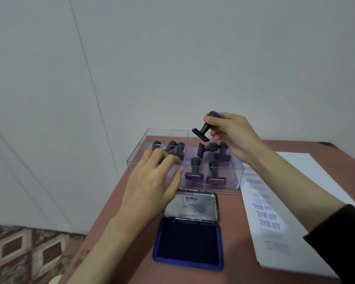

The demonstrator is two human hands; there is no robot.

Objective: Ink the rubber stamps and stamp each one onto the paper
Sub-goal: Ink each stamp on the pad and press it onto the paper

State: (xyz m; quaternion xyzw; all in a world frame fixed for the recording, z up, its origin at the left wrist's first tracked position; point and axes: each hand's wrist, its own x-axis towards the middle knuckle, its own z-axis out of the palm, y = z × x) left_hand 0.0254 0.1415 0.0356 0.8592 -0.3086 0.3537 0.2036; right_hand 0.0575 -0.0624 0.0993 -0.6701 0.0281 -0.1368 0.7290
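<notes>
My right hand (pixel 229 131) grips a black-handled rubber stamp (pixel 203 130) in the air above the right half of a clear plastic box (pixel 237 175), its face tilted down to the left. Several more black stamps (pixel 194 170) stand or lie inside the box. My left hand (pixel 152 181) hovers with fingers spread at the box's left compartment, holding nothing. An open blue ink pad (pixel 189 241) with its metal lid (pixel 192 206) folded back lies in front of the box. White paper (pixel 295 212) to the right bears blue prints such as AIR MAIL and AMENDED.
Everything sits on a reddish-brown table (pixel 109 214) pushed against a pale wall. The table's left edge drops to a patterned floor (pixel 29 253). A dark sleeve (pixel 340 238) covers my right forearm over the paper.
</notes>
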